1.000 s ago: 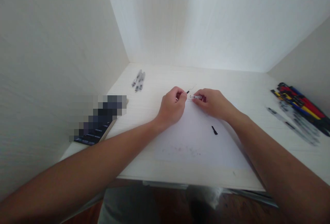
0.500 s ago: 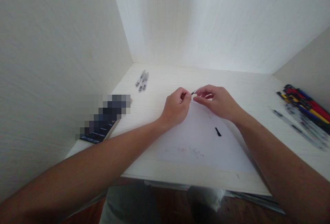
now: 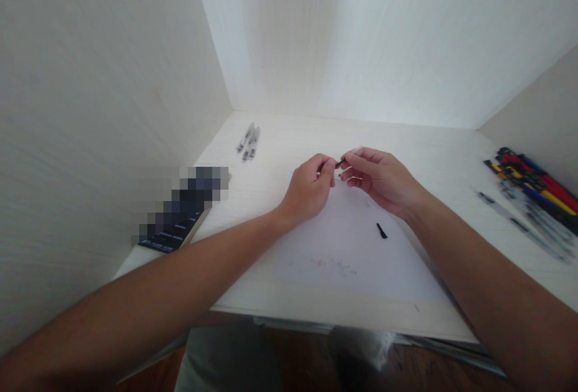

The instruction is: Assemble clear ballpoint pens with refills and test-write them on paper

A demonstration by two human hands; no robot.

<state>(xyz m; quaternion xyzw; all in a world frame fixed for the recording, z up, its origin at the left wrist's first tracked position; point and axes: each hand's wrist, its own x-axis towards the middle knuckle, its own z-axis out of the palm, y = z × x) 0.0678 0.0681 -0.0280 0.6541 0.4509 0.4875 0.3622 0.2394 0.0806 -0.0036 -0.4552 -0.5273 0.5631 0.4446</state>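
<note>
Above the sheet of white paper (image 3: 334, 229), my two hands meet. My left hand (image 3: 309, 188) is closed, thumb against the curled fingers, on a slim pen part mostly hidden inside it. A dark piece of the pen (image 3: 340, 164) bridges the gap between the hands. My right hand (image 3: 379, 176) pinches this dark piece's far end between thumb and index finger, its other fingers loosely curled below. A small pale or clear tip (image 3: 338, 177) shows just under it. A black pen clip (image 3: 382, 231) lies on the paper, below my right hand.
Several clear pens (image 3: 249, 142) lie at the back left. At the right is a pile of red, yellow, blue and black pen parts (image 3: 537, 181), with clear pen barrels (image 3: 519, 223) beside it. A dark, partly blurred-out object (image 3: 174, 229) sits at the left edge. Walls enclose the desk.
My right hand has turned, and its thumb has risen to pinch the dark piece with the index finger. More of that piece shows now. My left hand has hardly moved.
</note>
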